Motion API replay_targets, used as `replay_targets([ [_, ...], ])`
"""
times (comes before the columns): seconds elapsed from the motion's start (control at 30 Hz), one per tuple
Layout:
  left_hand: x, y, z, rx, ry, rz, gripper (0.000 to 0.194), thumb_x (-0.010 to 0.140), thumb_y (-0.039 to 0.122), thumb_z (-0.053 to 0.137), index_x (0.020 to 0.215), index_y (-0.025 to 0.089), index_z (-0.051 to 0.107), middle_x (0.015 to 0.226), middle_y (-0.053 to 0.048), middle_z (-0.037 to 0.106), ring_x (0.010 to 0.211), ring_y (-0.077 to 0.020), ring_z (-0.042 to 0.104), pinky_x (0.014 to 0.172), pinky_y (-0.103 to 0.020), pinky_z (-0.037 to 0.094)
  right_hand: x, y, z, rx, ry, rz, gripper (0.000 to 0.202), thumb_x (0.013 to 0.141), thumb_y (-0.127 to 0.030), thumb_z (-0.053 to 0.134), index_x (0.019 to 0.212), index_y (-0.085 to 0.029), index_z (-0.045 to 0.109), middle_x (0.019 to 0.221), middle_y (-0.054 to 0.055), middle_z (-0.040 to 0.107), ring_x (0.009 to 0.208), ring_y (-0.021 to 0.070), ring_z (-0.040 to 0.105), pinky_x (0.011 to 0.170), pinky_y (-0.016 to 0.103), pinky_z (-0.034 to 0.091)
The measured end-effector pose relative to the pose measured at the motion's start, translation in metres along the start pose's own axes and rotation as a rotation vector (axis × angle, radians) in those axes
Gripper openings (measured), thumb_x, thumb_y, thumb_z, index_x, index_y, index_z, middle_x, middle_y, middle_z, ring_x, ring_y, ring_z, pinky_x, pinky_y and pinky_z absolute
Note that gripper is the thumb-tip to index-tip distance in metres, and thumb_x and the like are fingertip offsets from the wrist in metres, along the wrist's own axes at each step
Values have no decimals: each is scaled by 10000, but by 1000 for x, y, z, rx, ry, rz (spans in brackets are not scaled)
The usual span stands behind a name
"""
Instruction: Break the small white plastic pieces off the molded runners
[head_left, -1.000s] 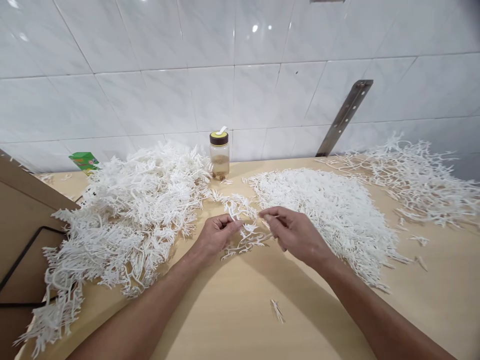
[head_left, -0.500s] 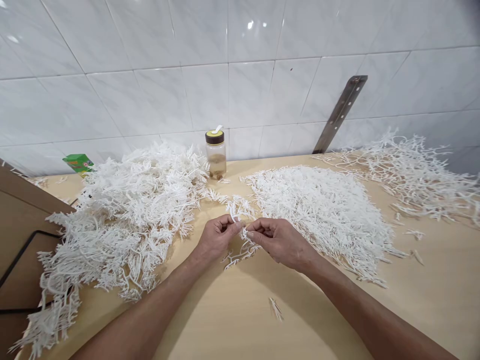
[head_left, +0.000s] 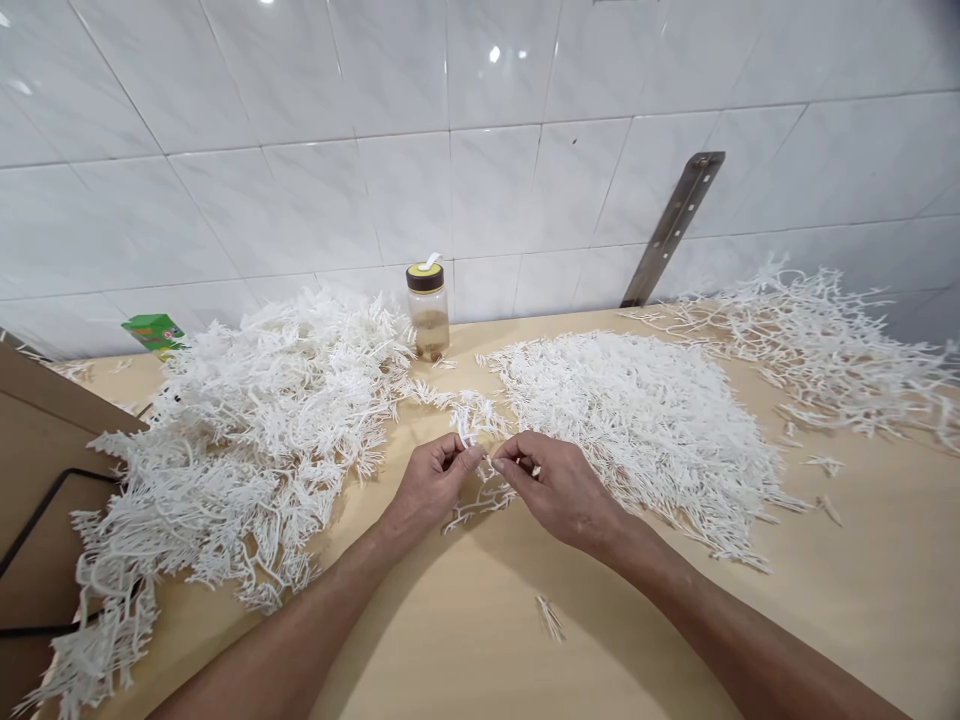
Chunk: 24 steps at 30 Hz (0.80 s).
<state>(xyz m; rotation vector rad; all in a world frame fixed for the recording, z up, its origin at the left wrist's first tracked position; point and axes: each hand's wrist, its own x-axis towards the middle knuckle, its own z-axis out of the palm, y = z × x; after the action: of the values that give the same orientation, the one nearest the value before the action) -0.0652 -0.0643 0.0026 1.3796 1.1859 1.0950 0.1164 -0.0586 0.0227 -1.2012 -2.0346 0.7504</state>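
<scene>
My left hand (head_left: 429,485) is closed in a pinch on a thin white branched strand (head_left: 466,430), which looks like plastic and sticks up past the fingertips. My right hand (head_left: 561,487) is pinched too, its fingertips just right of the left thumb; whatever sits between them is too small to make out. Bare white branching stems (head_left: 480,508) lie on the table beneath the hands. Left of my hands rises a big heap of bushy white strands (head_left: 277,400). To the right spreads a flat pile of short white pieces (head_left: 637,420).
A clear bottle with a yellow-and-black lid (head_left: 428,315) stands near the tiled wall. Tangled bare stems (head_left: 840,345) lie at the far right. A metal bar (head_left: 673,230) leans on the wall. At the left are a green box (head_left: 152,332) and a brown carton (head_left: 45,430).
My fingertips have come slightly apart, with the right hand a little further from the left thumb. The whole view has shifted slightly.
</scene>
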Motion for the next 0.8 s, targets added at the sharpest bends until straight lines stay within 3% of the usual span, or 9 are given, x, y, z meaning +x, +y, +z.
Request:
replay_targets([
  [0.17, -1, 6, -1, -71, -83, -35, 390, 790, 520, 670, 800, 132, 625, 561, 56, 429, 480, -60, 336, 463, -204, 269, 0, 2, 8, 60, 29, 66, 209, 920, -326, 516, 833, -197, 655, 702, 2, 648, 611, 142, 538, 567, 261, 384],
  [0.4, 0, 6, -1, -97, -16, -82, 431, 733, 539, 711, 674, 135, 573, 565, 43, 451, 492, -66, 363, 462, -201, 279, -2, 0, 13, 31, 93, -4, 155, 911, -278, 532, 860, -192, 650, 730, 7, 655, 624, 139, 570, 565, 252, 407],
  [0.63, -1, 4, 0, 2, -16, -78, 442, 720, 547, 703, 646, 137, 556, 549, 43, 431, 507, -75, 355, 475, -209, 278, -2, 4, 11, -59, 65, -142, 118, 894, -176, 546, 899, -193, 663, 838, 21, 684, 688, 138, 593, 641, 253, 437],
  [0.8, -3, 2, 4, 50, 33, -42, 382, 762, 498, 663, 678, 134, 582, 593, 25, 468, 565, -101, 411, 531, -226, 332, -2, 2, 11, -117, 55, -125, 135, 887, -168, 534, 871, -180, 668, 800, 24, 688, 684, 142, 602, 661, 261, 438],
])
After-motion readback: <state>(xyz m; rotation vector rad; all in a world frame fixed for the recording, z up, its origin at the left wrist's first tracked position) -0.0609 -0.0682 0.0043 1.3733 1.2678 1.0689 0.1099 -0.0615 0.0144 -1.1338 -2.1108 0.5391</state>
